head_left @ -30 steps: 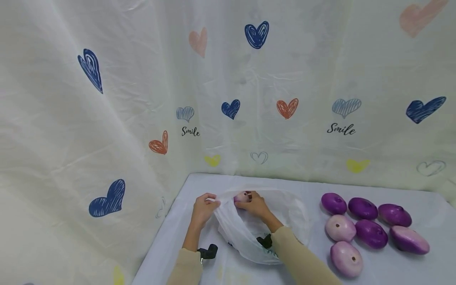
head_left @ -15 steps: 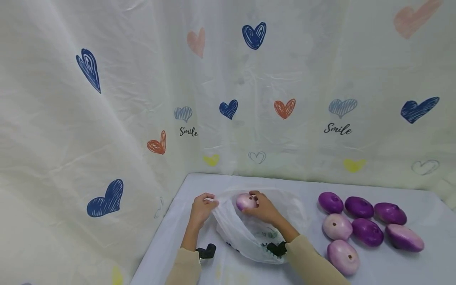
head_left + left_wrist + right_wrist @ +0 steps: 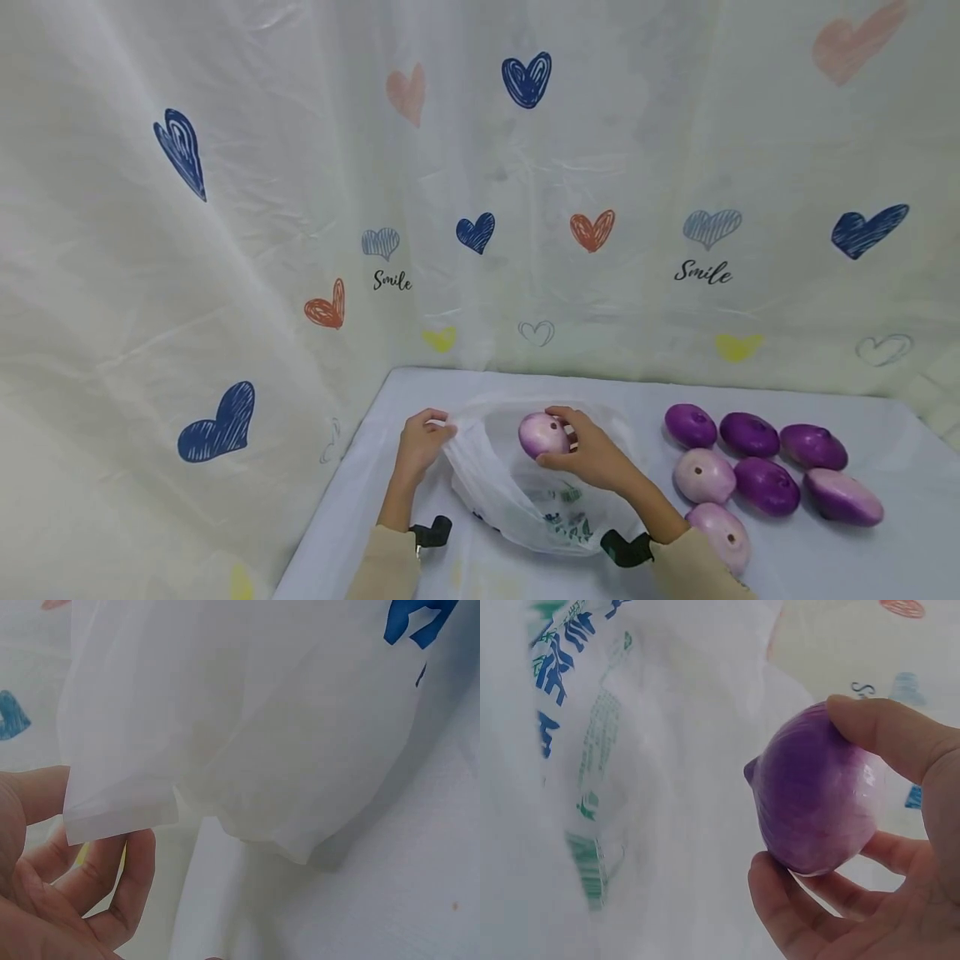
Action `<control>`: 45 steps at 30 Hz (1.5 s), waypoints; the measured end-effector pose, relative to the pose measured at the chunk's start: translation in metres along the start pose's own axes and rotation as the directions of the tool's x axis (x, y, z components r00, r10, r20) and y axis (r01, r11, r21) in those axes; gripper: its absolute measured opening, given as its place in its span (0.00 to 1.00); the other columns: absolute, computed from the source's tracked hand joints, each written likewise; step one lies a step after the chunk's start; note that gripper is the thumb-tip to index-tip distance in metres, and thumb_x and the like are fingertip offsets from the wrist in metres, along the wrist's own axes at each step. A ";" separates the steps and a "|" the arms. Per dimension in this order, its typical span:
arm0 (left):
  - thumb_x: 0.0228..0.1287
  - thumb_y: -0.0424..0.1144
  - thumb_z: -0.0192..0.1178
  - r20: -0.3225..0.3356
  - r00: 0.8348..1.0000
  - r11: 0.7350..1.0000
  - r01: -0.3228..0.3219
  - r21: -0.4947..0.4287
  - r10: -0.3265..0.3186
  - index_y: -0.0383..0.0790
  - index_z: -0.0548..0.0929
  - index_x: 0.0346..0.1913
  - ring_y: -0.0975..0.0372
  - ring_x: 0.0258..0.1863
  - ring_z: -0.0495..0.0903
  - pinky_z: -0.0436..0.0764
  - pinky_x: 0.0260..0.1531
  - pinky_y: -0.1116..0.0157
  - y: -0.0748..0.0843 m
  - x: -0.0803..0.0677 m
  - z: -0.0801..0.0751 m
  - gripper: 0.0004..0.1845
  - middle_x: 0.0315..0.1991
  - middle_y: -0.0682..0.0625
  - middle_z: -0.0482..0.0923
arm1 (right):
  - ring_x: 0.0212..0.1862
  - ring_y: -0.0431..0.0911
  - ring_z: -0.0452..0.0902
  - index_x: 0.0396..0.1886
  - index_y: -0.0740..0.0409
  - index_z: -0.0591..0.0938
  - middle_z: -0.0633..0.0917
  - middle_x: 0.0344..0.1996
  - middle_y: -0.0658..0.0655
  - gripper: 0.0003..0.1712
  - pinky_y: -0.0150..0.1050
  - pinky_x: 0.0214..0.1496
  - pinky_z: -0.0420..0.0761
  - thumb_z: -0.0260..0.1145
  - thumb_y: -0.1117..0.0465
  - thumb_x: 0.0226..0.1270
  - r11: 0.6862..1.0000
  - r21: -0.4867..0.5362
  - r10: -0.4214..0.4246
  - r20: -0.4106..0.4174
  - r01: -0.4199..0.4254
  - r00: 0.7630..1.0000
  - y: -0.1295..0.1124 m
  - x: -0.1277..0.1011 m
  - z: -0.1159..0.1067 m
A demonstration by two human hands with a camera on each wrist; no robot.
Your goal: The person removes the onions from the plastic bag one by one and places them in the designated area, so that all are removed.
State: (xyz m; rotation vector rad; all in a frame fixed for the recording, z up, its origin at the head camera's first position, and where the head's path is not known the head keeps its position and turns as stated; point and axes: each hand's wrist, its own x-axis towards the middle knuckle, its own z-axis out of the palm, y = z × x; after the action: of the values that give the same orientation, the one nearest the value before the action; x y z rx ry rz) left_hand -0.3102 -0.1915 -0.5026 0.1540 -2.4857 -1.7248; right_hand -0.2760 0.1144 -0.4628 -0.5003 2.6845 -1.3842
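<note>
Currently right hand (image 3: 592,457) grips an onion (image 3: 543,435) just above the bag (image 3: 517,492) mouth; left hand (image 3: 420,442) pinches the bag rim. Seven onions (image 3: 757,471) lie right of the bag on the table (image 3: 862,558), curtain (image 3: 225,208) behind, nothing blocking

A pale table (image 3: 862,558) bears a plastic bag (image 3: 517,508) and purple onions (image 3: 757,475)
</note>
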 end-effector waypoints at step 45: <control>0.67 0.38 0.67 -0.006 1.000 1.000 0.015 -0.003 -0.015 0.38 0.84 0.51 0.59 0.32 0.81 0.76 0.33 0.64 0.000 -0.001 0.002 0.12 0.33 0.46 0.86 | 0.49 0.30 0.75 0.80 0.53 0.58 0.72 0.65 0.65 0.50 0.27 0.45 0.80 0.74 0.49 0.66 0.991 -0.098 0.071 -0.227 -0.096 0.971 0.059 -0.128 -0.110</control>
State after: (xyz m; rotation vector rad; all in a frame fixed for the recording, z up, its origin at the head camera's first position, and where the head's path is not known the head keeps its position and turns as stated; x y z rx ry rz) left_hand -0.3098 -0.1891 -0.5035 0.1783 -2.4837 -1.7308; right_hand -0.1943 0.2731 -0.4549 -0.2478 2.9329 -1.3521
